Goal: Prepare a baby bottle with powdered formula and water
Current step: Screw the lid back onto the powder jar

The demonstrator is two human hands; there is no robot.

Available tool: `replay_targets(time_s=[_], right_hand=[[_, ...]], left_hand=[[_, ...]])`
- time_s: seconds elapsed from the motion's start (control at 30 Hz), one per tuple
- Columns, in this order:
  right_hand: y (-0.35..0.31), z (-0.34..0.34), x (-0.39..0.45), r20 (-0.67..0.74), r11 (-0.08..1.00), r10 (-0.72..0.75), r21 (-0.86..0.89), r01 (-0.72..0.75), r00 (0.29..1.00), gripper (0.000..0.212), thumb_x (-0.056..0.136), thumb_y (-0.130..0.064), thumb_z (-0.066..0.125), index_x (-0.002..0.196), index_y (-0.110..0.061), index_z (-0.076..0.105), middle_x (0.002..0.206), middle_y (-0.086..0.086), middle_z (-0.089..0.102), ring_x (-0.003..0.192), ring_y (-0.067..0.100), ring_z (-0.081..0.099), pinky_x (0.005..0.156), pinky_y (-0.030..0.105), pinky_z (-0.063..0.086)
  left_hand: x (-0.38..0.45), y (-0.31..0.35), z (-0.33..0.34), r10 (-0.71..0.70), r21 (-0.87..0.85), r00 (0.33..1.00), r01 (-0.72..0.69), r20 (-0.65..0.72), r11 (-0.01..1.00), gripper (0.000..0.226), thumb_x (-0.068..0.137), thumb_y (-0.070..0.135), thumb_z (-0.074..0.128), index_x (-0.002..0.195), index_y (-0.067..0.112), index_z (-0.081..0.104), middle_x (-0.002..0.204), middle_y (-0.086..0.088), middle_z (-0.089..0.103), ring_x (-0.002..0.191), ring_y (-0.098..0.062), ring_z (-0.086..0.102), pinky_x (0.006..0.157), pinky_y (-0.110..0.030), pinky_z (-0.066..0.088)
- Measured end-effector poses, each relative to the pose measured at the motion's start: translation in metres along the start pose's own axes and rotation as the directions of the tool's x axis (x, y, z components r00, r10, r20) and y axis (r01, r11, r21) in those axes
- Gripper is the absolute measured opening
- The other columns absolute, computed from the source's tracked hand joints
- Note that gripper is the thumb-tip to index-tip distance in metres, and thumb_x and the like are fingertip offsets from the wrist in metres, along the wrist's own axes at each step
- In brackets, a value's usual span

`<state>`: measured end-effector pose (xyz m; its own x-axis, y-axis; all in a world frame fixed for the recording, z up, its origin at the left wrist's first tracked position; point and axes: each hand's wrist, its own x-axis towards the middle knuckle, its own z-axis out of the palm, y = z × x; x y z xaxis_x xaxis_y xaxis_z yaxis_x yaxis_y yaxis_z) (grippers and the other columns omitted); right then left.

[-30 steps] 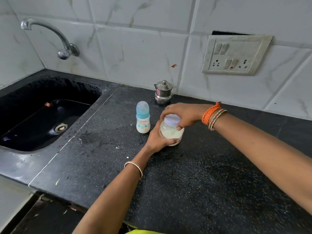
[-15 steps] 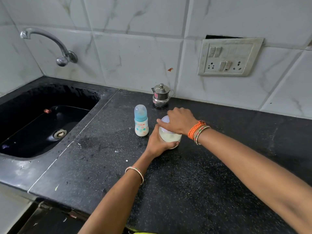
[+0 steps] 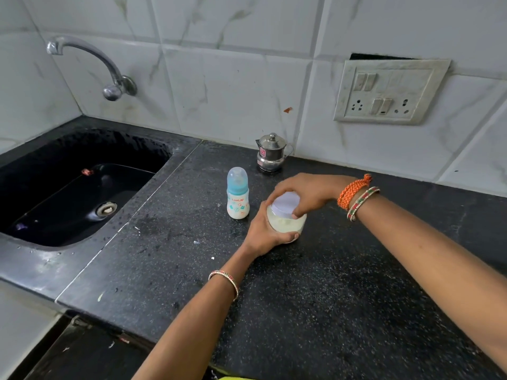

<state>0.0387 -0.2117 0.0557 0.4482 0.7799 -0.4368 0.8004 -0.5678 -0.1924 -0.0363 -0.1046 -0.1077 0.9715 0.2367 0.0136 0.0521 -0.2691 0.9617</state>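
Formula jar (image 3: 286, 224) stands on the black bench (image 3: 343, 297), just right of the baby bottle (image 3: 237, 193). Left hand (image 3: 267, 231) wraps the jar's body from the near-left side, fingers curled under it. Right hand (image 3: 304, 192) comes over the top, fingers curled round the white lid (image 3: 286, 204). Baby bottle upright, blue cap on, touched by neither hand. Small steel pot (image 3: 271, 153) behind the jar at the wall; sink (image 3: 68, 193) far left of the jar.
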Motion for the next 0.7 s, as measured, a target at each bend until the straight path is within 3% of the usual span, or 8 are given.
replay_targets(time_s=[0.13, 0.27, 0.4, 0.5, 0.6, 0.7], right_hand=[[-0.002, 0.011, 0.008, -0.175, 0.998, 0.064, 0.006, -0.064, 0.982, 0.056, 0.069, -0.031, 0.072, 0.122, -0.043, 0.058, 0.123, 0.003, 0.051, 0.107, 0.02, 0.049, 0.082, 0.034, 0.051], [-0.006, 0.019, 0.014, -0.204, 0.987, 0.079, -0.124, -0.106, 0.976, 0.057, 0.071, -0.043, 0.072, 0.125, -0.032, 0.055, 0.125, 0.006, 0.049, 0.114, 0.027, 0.049, 0.083, 0.035, 0.044], [-0.011, 0.034, 0.008, -0.33, 0.982, 0.145, -0.065, -0.176, 0.933, 0.058, 0.076, -0.044, 0.068, 0.128, -0.024, 0.052, 0.122, 0.009, 0.052, 0.11, 0.031, 0.052, 0.084, 0.039, 0.045], [-0.02, 0.051, 0.01, -0.461, 0.967, 0.227, 0.004, -0.254, 0.858, 0.053, 0.08, -0.042, 0.065, 0.128, -0.022, 0.051, 0.12, 0.011, 0.054, 0.109, 0.035, 0.053, 0.083, 0.039, 0.046], [-0.019, 0.047, 0.009, -0.426, 0.951, 0.31, 0.14, -0.276, 0.85, 0.054, 0.082, -0.039, 0.066, 0.131, -0.022, 0.051, 0.124, 0.01, 0.054, 0.107, 0.032, 0.057, 0.082, 0.037, 0.05], [0.003, 0.023, 0.008, -0.266, 0.858, 0.411, 0.436, -0.272, 0.872, 0.054, 0.077, -0.033, 0.074, 0.126, -0.022, 0.055, 0.127, 0.005, 0.049, 0.087, 0.026, 0.06, 0.056, 0.032, 0.059]], left_hand=[[0.001, 0.001, 0.001, -0.016, 0.012, 1.0, 0.016, 0.003, 1.0, 0.099, 0.052, 0.032, 0.087, 0.132, 0.037, 0.028, 0.128, 0.011, 0.054, 0.115, -0.002, 0.052, 0.09, -0.014, 0.04], [-0.002, 0.005, 0.002, -0.01, 0.009, 1.0, 0.011, -0.026, 1.0, 0.088, 0.058, 0.023, 0.087, 0.125, 0.035, 0.031, 0.121, 0.011, 0.055, 0.109, -0.002, 0.053, 0.089, -0.015, 0.043], [-0.007, 0.007, 0.007, 0.009, -0.003, 0.997, -0.009, -0.071, 1.0, 0.086, 0.056, 0.023, 0.086, 0.127, 0.026, 0.038, 0.118, 0.007, 0.059, 0.106, -0.004, 0.057, 0.088, -0.023, 0.048], [-0.011, 0.01, 0.011, 0.024, -0.025, 0.995, -0.027, -0.096, 0.999, 0.085, 0.057, 0.024, 0.088, 0.126, 0.028, 0.039, 0.115, 0.008, 0.061, 0.103, 0.0, 0.058, 0.079, -0.012, 0.046], [-0.01, 0.014, 0.008, 0.022, -0.033, 0.998, -0.024, -0.055, 0.999, 0.087, 0.058, 0.023, 0.089, 0.128, 0.027, 0.036, 0.118, 0.009, 0.058, 0.107, -0.003, 0.056, 0.078, -0.007, 0.044], [-0.001, 0.018, -0.001, -0.002, -0.038, 0.995, 0.005, 0.099, 0.999, 0.098, 0.066, 0.017, 0.086, 0.141, 0.023, 0.024, 0.127, 0.014, 0.047, 0.119, -0.006, 0.049, 0.086, -0.006, 0.041]])
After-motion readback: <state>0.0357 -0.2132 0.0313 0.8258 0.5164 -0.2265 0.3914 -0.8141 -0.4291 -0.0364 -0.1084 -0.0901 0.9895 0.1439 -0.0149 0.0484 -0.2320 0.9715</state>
